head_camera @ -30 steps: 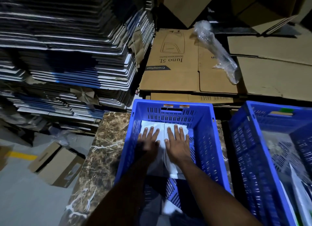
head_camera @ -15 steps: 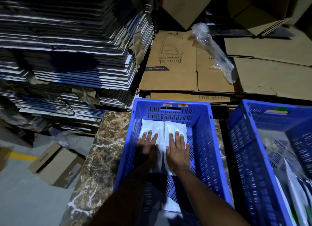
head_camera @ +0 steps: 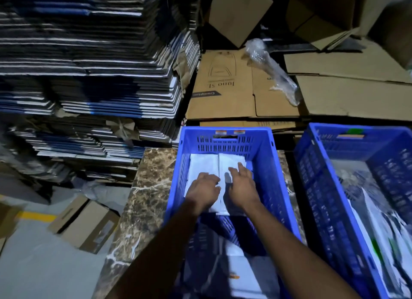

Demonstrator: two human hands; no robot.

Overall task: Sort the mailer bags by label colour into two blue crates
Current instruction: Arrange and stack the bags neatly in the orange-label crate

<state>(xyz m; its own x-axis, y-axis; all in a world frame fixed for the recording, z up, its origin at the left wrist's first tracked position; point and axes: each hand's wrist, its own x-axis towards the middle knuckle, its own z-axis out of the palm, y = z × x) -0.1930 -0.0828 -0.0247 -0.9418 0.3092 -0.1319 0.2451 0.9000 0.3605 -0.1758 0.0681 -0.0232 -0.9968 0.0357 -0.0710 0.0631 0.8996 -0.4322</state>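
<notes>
Two white mailer bags lie side by side at the far end of the middle blue crate, the left bag and the right bag. My left hand rests on the near part of the left bag with its fingers loosely bent. My right hand hovers just over the right bag, fingers spread and relaxed, casting a shadow on it. Neither hand holds anything. Nearer me in the same crate lies another bag with an orange label. A second blue crate on the right holds several pale bags.
Both crates sit on a brown marble top. A tall stack of flattened dark boxes rises on the left. Flat brown cardboard and a crumpled clear plastic wrap lie behind the crates. A small carton sits on the floor.
Both hands have drawn back toward me from pressing flat on the two white bags. The left fingers have bent and the right hand has lifted slightly.
</notes>
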